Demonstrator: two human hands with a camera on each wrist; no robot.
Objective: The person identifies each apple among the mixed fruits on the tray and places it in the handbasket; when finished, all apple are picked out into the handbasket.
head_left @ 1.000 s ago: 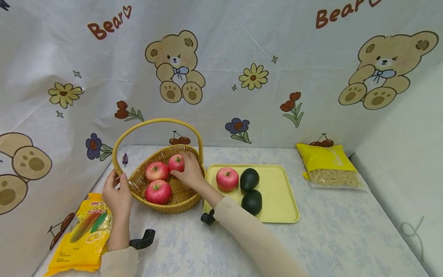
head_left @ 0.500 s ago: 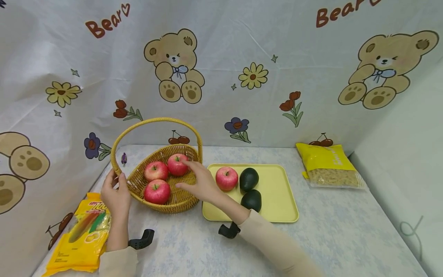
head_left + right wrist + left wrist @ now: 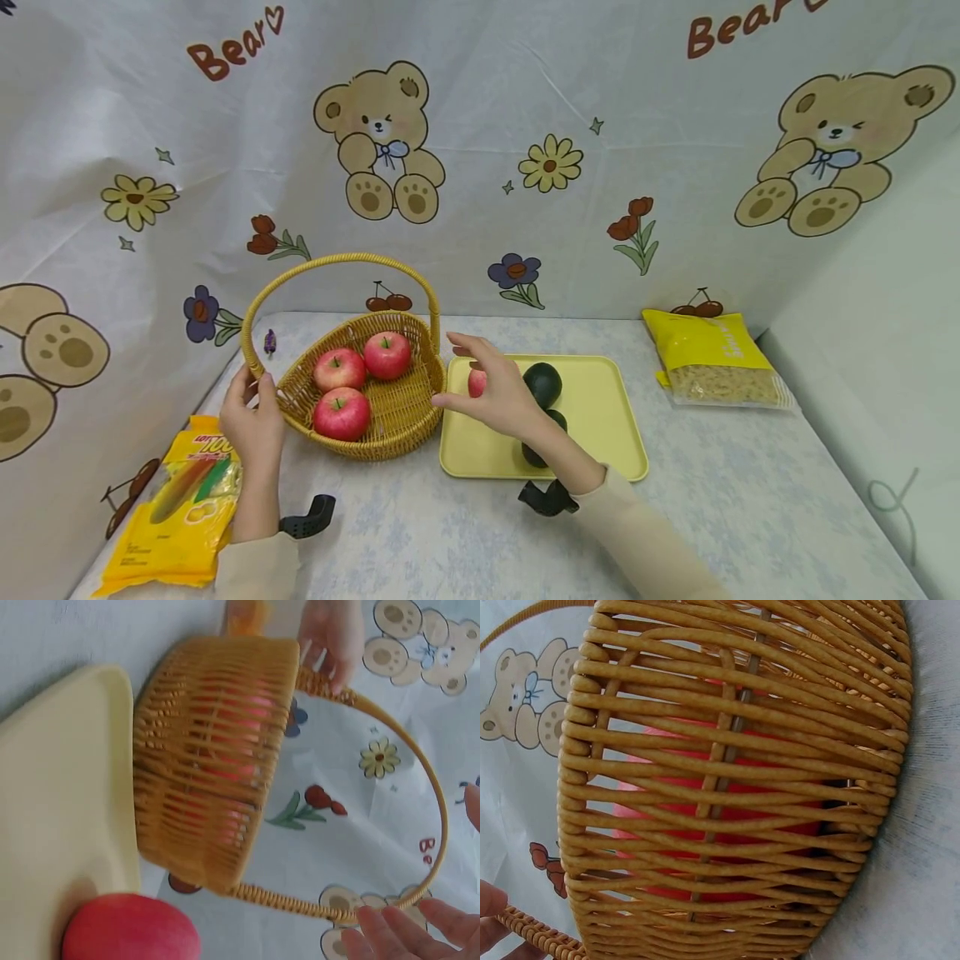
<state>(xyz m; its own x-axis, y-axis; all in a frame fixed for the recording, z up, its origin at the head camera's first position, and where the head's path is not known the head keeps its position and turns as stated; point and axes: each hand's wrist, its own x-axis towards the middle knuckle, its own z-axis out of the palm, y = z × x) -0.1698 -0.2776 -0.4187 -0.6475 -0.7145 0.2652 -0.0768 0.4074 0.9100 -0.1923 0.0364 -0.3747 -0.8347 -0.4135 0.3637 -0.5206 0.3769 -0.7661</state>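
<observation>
In the head view my left hand [image 3: 255, 429] grips the lower left end of the handle [image 3: 341, 260] of a wicker basket [image 3: 408, 417]. Inside the basket lie a back apple [image 3: 387, 356], a left apple [image 3: 340, 370] and a front apple [image 3: 342, 414]. My right hand [image 3: 495, 396] is over the yellow tray [image 3: 600, 417], thumb and fingers spread apart, holding nothing. It partly hides a red apple [image 3: 477, 382], seen better as an apple [image 3: 131, 930] in the right wrist view. Beside it on the tray are two dark avocados [image 3: 543, 384], the nearer one partly behind my wrist.
A yellow candy bag [image 3: 176, 517] lies left of my left forearm. At the back right rests a yellow-topped clear bag [image 3: 716, 362] of small pale pieces. A bear-print cloth [image 3: 480, 108] hangs behind the table [image 3: 712, 500].
My right hand has let go of the back apple, left it in the basket, and moved right, out over the tray. My left hand has stayed on the handle.
</observation>
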